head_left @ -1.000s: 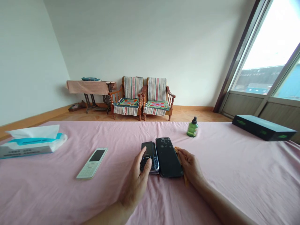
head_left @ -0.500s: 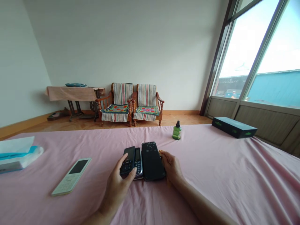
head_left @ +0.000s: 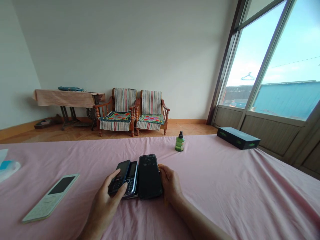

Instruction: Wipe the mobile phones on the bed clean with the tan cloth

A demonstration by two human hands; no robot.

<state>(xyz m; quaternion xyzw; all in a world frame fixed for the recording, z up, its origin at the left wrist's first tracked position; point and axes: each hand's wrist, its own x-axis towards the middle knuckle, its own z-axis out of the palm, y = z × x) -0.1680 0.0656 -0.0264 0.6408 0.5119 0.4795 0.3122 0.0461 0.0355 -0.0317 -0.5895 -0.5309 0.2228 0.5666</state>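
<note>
My left hand (head_left: 106, 196) is closed around two dark keypad phones lying side by side, its fingers over the outer keypad phone (head_left: 123, 167) and its thumb on the silver-edged keypad phone (head_left: 132, 172). Just right of these lies a large black smartphone (head_left: 150, 176) with pale specks near its top. My right hand (head_left: 171, 183) is curled against the smartphone's right edge. Something yellowish shows by its fingertips; what it is I cannot make out. Farther left, a white keypad phone (head_left: 53, 196) lies flat on the pink cloth (head_left: 220, 193).
A green bottle with a black cap (head_left: 179, 142) stands beyond the phones. At the right back lies a black box (head_left: 238, 137). A tissue pack (head_left: 9, 170) is cut off at the left edge. Two wooden chairs (head_left: 117, 115) and a cloth-covered table (head_left: 66, 99) stand by the wall.
The view has turned right, so everything sits farther left and the tissue pack is mostly out of frame. The keypad phones look more tilted beside the smartphone. Both hands keep their places at the phones.
</note>
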